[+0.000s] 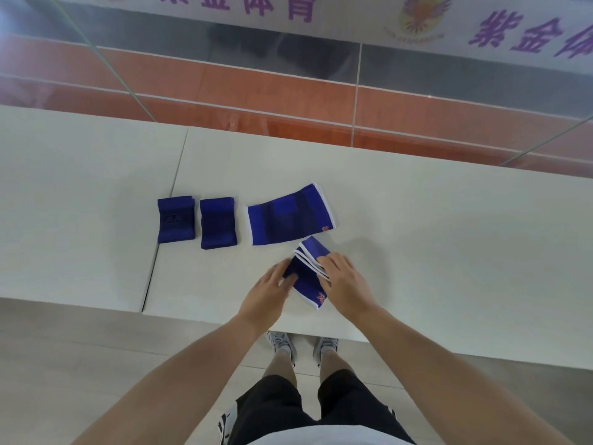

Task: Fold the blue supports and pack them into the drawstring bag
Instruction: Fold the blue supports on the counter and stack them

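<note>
Two folded supports (176, 219) (219, 222) sit side by side at the left of the white table (449, 236), so roughly half the folding looks done. A third support (290, 215) lies flat and unfolded beside them. The fourth support (306, 274) is mid-fold near the table's front edge, its white-trimmed end doubled over. The left hand (272, 284) presses it with flat fingers; the right hand (343, 277) covers the fold, though I cannot tell whether it pinches or merely presses. No drawstring bag is in view, so packing remains.

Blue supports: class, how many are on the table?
4. A folded support far left, a second folded support beside it, a flat support centrally, a half-folded support under the left hand, in the right hand. None looks hidden.
</note>
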A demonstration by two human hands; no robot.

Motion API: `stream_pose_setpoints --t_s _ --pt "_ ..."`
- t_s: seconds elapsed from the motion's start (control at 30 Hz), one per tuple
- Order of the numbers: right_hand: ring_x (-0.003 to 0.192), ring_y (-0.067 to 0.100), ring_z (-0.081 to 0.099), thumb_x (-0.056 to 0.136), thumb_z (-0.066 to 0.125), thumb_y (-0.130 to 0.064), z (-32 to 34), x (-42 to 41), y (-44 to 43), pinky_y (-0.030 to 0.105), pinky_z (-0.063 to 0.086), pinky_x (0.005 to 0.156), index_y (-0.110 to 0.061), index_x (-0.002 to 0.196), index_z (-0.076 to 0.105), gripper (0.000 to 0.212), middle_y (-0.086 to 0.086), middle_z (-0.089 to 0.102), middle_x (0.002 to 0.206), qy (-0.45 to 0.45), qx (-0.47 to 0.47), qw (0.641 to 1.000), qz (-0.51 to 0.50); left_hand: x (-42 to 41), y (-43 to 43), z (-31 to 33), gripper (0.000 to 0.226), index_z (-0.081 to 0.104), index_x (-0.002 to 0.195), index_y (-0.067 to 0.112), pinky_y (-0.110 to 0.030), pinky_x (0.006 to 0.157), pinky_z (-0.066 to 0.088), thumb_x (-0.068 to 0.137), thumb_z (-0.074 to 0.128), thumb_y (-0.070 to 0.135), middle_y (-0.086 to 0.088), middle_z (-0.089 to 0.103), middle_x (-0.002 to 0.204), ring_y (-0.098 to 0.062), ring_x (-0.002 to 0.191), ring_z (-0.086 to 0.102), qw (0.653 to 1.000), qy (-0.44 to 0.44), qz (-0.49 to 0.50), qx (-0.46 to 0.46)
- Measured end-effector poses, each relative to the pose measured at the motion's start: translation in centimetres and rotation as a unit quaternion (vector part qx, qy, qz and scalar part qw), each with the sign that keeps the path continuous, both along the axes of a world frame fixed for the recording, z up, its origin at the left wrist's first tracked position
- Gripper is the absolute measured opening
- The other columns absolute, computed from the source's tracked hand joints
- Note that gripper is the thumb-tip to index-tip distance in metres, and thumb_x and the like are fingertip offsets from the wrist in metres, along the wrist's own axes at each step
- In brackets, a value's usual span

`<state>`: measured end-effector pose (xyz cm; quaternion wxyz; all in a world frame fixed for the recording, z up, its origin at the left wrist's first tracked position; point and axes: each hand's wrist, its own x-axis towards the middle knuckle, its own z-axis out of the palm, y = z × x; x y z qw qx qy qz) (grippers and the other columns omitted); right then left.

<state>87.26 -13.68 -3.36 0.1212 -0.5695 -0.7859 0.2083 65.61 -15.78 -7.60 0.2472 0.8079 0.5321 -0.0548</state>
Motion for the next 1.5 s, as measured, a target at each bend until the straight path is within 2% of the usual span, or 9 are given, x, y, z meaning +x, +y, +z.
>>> stream_pose_setpoints --t_s 0.13,0.27,0.5,0.63,0.8,0.93,1.1,1.27,1.5 --pt "0.088 0.029 0.065 0.075 0.083 -0.006 -0.4 -0.3 -1.5 0.032 0.060 0.071 -0.003 0.108 0.069 0.036 0.008 0.064 0.105 -0.017 0.061 0.995 0.083 -0.8 -0.6 0.2 0.037 0.055 0.124 0.011 -0.040 0.099 0.048 0.090 0.068 0.021 -0.003 0.051 0.134 -0.028 0.120 0.045 0.988 -0.056 0.144 -0.017" --pt "0.095 0.027 0.061 0.088 0.071 -0.014 -1.3 -1.0 -2.6 0.034 0.059 0.074 -0.008 0.123 0.062 0.037 0.007 0.062 0.110 -0.009 0.002 0.997 0.071 -0.6 -0.9 -0.2 0.033 0.058 0.118 0.015 -0.037 0.096 0.045 0.090 0.067 0.030 0.002 0.058 0.121 -0.024 0.109 0.050 0.987 -0.057 0.149 -0.017" --pt "0.089 0.023 0.059 0.093 0.056 -0.020 -2.7 -0.7 -4.1 0.036 0.056 0.076 -0.014 0.114 0.066 0.023 0.003 0.063 0.102 -0.073 -0.025 0.990 0.114 -0.4 -1.1 -0.7 0.034 0.053 0.107 0.020 -0.037 0.091 0.040 0.088 0.063 0.046 0.002 0.057 0.111 -0.024 0.106 0.049 0.982 -0.018 0.188 0.002" --pt "0.088 0.024 0.061 0.094 0.040 -0.027 -3.0 -0.7 -4.6 0.039 0.055 0.077 -0.015 0.112 0.068 0.036 0.002 0.064 0.100 -0.093 -0.029 0.987 0.128 -0.4 -1.0 -0.6 0.047 0.047 0.115 0.020 -0.039 0.093 0.041 0.084 0.066 0.051 -0.001 0.052 0.121 -0.026 0.109 0.046 0.979 -0.029 0.199 0.012" --pt "0.099 0.023 0.059 0.091 0.041 -0.046 -2.8 -0.6 -4.9 0.040 0.050 0.089 -0.020 0.121 0.066 0.047 -0.001 0.063 0.109 -0.124 -0.051 0.981 0.141 -1.0 -0.3 -0.1 0.064 0.036 0.147 0.027 -0.047 0.111 0.033 0.089 0.062 0.033 -0.009 0.026 0.159 -0.034 0.142 0.030 0.993 -0.014 -0.040 0.107" --pt "0.106 0.022 0.058 0.095 0.049 -0.033 -3.0 0.3 -5.1 0.038 0.047 0.095 -0.025 0.106 0.072 0.027 -0.003 0.063 0.111 -0.136 -0.026 0.983 0.118 -0.8 2.1 1.0 0.059 0.037 0.151 0.021 -0.049 0.122 0.013 0.098 0.043 0.047 -0.001 0.013 0.166 -0.022 0.153 -0.002 0.969 -0.007 -0.224 0.108" --pt "0.124 0.028 0.050 0.091 0.065 -0.031 -3.0 0.1 -5.3 0.042 0.042 0.105 -0.024 0.097 0.073 0.012 0.007 0.055 0.132 -0.176 -0.023 0.981 0.077 0.9 4.7 1.5 0.049 0.039 0.150 0.016 -0.048 0.122 0.017 0.104 0.041 0.034 -0.002 0.026 0.162 -0.023 0.152 0.011 0.949 -0.006 -0.281 0.144" --pt "0.135 0.029 0.046 0.086 0.076 -0.030 -3.6 -0.5 -5.6 0.044 0.039 0.112 -0.022 0.108 0.069 0.024 0.012 0.051 0.144 -0.183 -0.049 0.981 0.049 1.3 5.1 0.1 0.060 0.008 0.158 0.018 -0.051 0.122 0.002 0.106 0.026 0.042 0.001 0.002 0.166 -0.020 0.152 -0.007 0.950 0.081 -0.290 0.079" --pt "0.148 0.028 0.032 0.092 0.069 -0.029 -3.9 0.1 -3.8 0.052 0.025 0.119 -0.025 0.117 0.062 0.026 0.003 0.043 0.155 -0.186 -0.057 0.978 0.075 0.5 3.4 -0.2 0.063 0.000 0.158 0.020 -0.052 0.121 -0.001 0.104 0.014 0.051 0.003 -0.007 0.166 -0.018 0.151 -0.014 0.974 0.114 -0.185 0.057"
